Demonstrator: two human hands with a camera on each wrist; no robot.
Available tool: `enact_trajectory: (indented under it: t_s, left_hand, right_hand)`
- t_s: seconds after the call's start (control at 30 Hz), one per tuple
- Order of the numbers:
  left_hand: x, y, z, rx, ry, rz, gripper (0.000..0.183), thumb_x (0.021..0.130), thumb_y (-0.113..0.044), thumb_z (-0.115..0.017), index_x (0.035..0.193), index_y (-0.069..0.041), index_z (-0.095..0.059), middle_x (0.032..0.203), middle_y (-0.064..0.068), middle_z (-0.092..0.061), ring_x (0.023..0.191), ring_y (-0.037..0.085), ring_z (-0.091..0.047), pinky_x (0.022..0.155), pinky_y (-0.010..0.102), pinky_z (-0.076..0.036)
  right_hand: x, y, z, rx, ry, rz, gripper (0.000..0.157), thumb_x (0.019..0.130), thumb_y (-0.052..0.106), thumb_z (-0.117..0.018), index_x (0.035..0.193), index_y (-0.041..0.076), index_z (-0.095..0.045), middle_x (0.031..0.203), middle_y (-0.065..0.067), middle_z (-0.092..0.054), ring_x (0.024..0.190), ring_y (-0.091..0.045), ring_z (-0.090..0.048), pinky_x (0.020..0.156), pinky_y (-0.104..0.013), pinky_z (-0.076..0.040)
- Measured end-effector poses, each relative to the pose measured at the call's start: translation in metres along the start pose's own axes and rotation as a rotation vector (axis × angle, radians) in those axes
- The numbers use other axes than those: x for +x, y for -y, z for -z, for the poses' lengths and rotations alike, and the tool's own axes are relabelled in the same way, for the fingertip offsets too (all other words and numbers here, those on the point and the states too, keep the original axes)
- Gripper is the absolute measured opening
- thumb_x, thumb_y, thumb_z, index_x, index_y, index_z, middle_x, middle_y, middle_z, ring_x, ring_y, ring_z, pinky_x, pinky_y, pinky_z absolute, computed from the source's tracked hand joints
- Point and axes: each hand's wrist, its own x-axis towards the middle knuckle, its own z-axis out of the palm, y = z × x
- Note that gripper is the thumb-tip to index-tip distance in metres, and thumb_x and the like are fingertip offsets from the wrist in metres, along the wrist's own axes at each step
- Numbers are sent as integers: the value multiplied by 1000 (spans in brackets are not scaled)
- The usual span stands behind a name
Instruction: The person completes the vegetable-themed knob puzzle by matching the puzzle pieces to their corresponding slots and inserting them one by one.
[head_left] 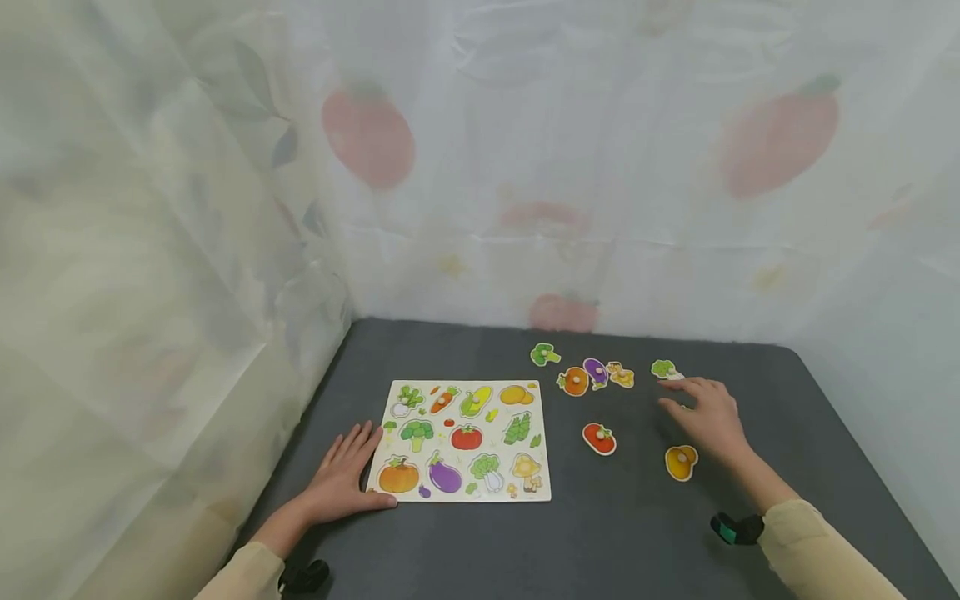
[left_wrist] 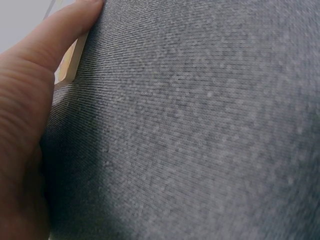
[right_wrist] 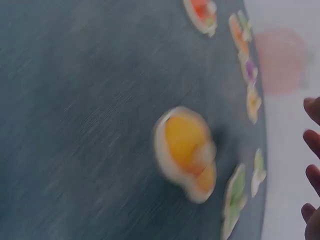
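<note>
Grey table beneath all. Picture board flat on it, left of centre. Left hand spread at its left edge, thumb at near corner, likely steadying it. Right hand hovers, thumb and fingers parted, pinching nothing. Long green piece below; yellow piece nearer; red piece between board and hand, knob up, presumably for gripping.

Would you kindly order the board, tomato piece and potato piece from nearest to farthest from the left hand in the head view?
1. Board, against the left hand
2. Tomato piece, right of the board
3. Potato piece, farther right
</note>
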Motion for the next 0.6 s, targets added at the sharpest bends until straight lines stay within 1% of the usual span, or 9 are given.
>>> enact_trajectory:
  t_s: [0.07,0.13,0.23,0.3,0.37,0.43,0.5,0.6]
  left_hand:
    - [0,0,0,4,3,2,125,73,-77,-75,163,-7,-26,168,20,-17,154,42,-12,119,64,-5]
    - [0,0,0,2,4,3,124,73,-77,-75,163,-7,-26,168,21,-17,154,43,-11,119,65,-5]
    - [0,0,1,0,2,4,124,73,-76,-75,163,-6,-26,168,22,-17,154,43,-11,119,65,-5]
    - [-1,0,1,-4,-1,4,124,73,-75,-76,163,-6,-26,168,22,-17,154,43,-11,119,65,-5]
    - [-1,0,1,-3,-1,4,124,73,-75,-76,163,-6,-26,168,22,-17,154,43,-11,119,66,-5]
    - [-1,1,0,-4,2,8,124,73,-75,-76,163,-6,-26,168,21,-17,154,43,-11,119,66,-5]
    - [0,1,0,-4,5,10,124,73,-75,-76,163,-6,-25,168,21,-17,154,43,-10,119,66,-5]
    - [0,2,-1,1,5,11,124,73,-76,-75,163,-7,-25,168,21,-17,154,43,-10,119,65,-5]
  right_hand:
    - [-9,-8,4,24,46,4,33,97,24,-73,124,5,-74,127,-24,-63,124,-51,-44,97,-75,-29]
    - [-18,-17,6,53,100,26,31,96,23,-74,121,5,-75,125,-22,-65,121,-48,-49,97,-71,-36]
    - [-30,-31,8,103,181,50,26,94,21,-77,116,8,-77,121,-16,-68,116,-42,-56,92,-63,-48]
    - [-37,-38,9,126,222,56,22,93,21,-78,113,13,-79,117,-10,-69,112,-36,-59,88,-54,-53]
    - [-42,-45,8,157,247,53,18,92,21,-80,109,17,-80,113,-4,-69,108,-28,-59,86,-45,-52]
    - [-46,-50,7,189,253,64,17,90,20,-81,107,19,-80,109,0,-70,103,-22,-58,83,-37,-50]
    - [-50,-54,6,217,251,76,16,89,19,-82,105,19,-81,107,0,-70,99,-19,-58,80,-34,-48]
    - [-53,-57,4,224,243,88,14,88,18,-82,103,19,-81,106,0,-69,97,-18,-57,79,-34,-46]
